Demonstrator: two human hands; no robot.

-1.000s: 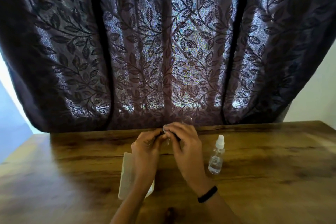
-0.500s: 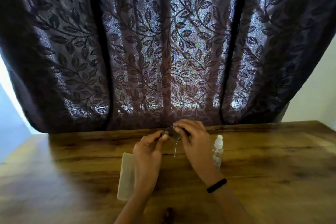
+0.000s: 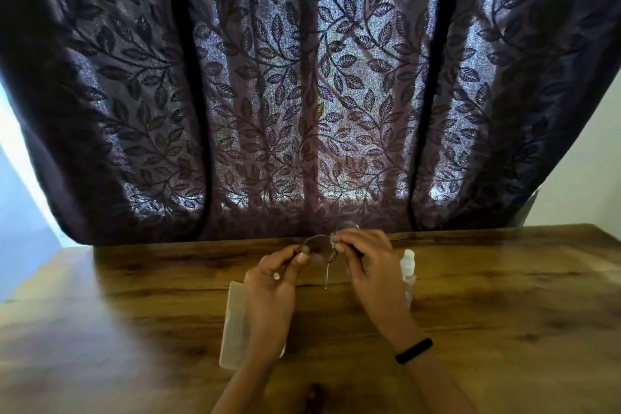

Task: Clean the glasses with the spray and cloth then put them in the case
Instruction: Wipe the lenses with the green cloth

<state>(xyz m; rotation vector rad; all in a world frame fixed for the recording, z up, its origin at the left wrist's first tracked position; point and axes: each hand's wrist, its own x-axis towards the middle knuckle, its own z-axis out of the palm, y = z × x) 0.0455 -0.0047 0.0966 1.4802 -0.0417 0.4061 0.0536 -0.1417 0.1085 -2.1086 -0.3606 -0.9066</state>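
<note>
Thin-framed glasses (image 3: 317,249) are held above the far middle of the wooden table (image 3: 504,312), with one temple hanging down. My left hand (image 3: 272,286) pinches the left side of the frame. My right hand (image 3: 369,265) grips the right side, and a small pale scrap, apparently the cloth (image 3: 334,239), shows at its fingertips against a lens. A translucent case (image 3: 235,323) lies flat on the table under my left wrist. The clear spray bottle (image 3: 407,267) with a white cap stands just right of my right hand, partly hidden by it.
A dark curtain (image 3: 302,94) with a leaf pattern hangs right behind the table's far edge. A pale wall (image 3: 584,185) shows at the right. I wear a black band (image 3: 414,350) on my right wrist.
Both hands have shifted slightly right and apart. The lens and dangling temple now show between them. My right hand now covers part of the spray bottle.
</note>
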